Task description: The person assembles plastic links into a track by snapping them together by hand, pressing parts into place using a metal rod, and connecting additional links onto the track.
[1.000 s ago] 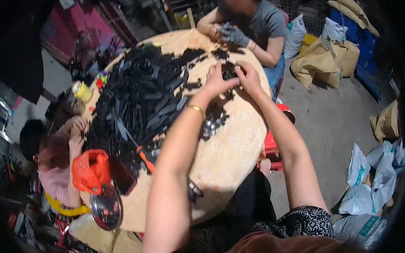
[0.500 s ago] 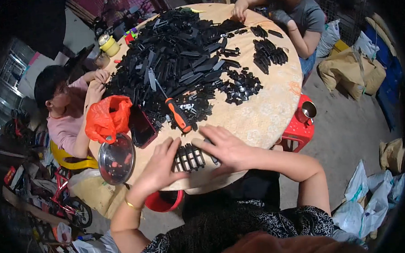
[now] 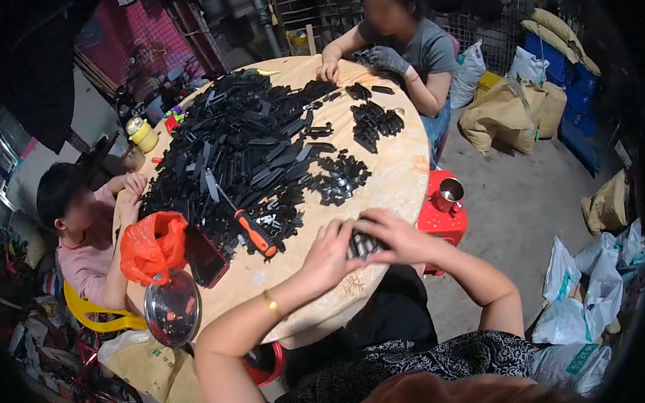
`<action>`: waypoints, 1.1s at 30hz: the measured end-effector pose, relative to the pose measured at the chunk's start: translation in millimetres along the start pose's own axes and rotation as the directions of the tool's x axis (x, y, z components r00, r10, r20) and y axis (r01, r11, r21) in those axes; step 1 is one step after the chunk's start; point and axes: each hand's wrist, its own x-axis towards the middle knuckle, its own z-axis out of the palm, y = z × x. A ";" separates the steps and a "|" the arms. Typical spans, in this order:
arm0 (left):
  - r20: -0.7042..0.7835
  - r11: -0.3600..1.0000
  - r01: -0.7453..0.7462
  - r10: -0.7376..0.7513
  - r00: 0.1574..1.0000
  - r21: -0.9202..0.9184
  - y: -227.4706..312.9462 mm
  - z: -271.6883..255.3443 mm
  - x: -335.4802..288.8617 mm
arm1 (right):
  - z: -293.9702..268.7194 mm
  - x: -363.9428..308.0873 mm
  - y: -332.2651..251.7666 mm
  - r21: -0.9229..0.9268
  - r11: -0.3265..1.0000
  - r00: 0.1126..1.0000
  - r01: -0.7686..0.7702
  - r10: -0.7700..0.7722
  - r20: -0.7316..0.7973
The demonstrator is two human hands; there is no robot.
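Between my two hands, a short row of small black parts with pale metal-looking strips (image 3: 366,246) is squeezed near the front edge of the table. My left hand (image 3: 330,256) closes on the row's left side, while my right hand (image 3: 396,237) curls over its right side; fingers hide much of it. Left of my hands lies a screwdriver (image 3: 256,234) with an orange and black handle. A large heap of black plastic pieces (image 3: 232,140) covers the table's far left. Closer to my hands sits a smaller cluster of black parts (image 3: 340,179).
The round table (image 3: 401,164) has a pale cloth. On its left are an orange-red bag (image 3: 153,247), a dark phone (image 3: 207,260) and a round metal lid (image 3: 172,308). A red stool (image 3: 440,221) with a metal cup (image 3: 450,192) stands right. Two people (image 3: 84,243) (image 3: 409,51) sit around it.
My hands have moved rightward, away from the screwdriver, together with the row of parts. They have drawn closer together around it. The view has shifted too.
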 end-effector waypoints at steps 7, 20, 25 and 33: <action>-0.044 0.985 0.095 -0.102 0.994 -0.147 10.4 56.0 136.2 | -44.9 -11.6 118.5 -0.001 0.985 0.973 -0.172 0.169 -0.159; -0.231 0.964 0.158 -0.207 0.951 -0.214 -41.4 62.5 242.8 | -42.0 56.8 206.6 0.132 0.939 0.764 -0.319 0.336 -0.550; -0.123 0.999 0.045 -0.048 0.991 -0.027 -59.3 23.4 191.2 | -46.7 26.8 100.0 -0.320 0.841 0.899 -0.436 0.390 -0.198; -0.067 0.938 -0.039 0.066 0.996 0.345 -71.4 41.4 147.2 | -23.0 64.2 151.3 -0.379 0.791 0.861 -0.480 0.344 -0.374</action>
